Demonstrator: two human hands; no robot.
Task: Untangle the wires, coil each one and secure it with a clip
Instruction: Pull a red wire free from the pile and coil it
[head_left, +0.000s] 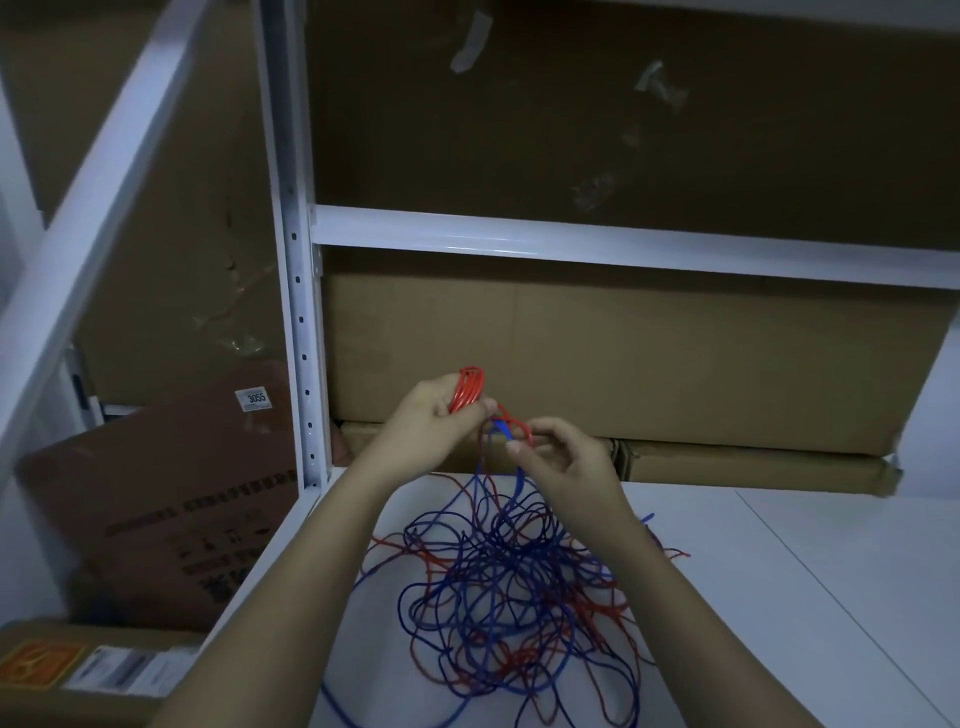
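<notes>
So that big knot of blue wire (498, 587) and red wire (597, 603) on the white worktop (779, 597), right below the fingers, is mostly untouched. Left hand (431, 421) is curled round a small red coil (467, 389), a few loops started. Right hand (561, 452) pinches the red strand just beside it. No clip anywhere I can see, so I'd say early days.

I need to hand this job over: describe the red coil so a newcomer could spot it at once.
Start at the white shelf surface, where a loose tangle of blue and red wires lies. Above its far edge, the left hand grips the red coil. It is the only wire gathered into neat, tight loops and the brightest red; the right hand just pinches a loose strand beside it.
</notes>
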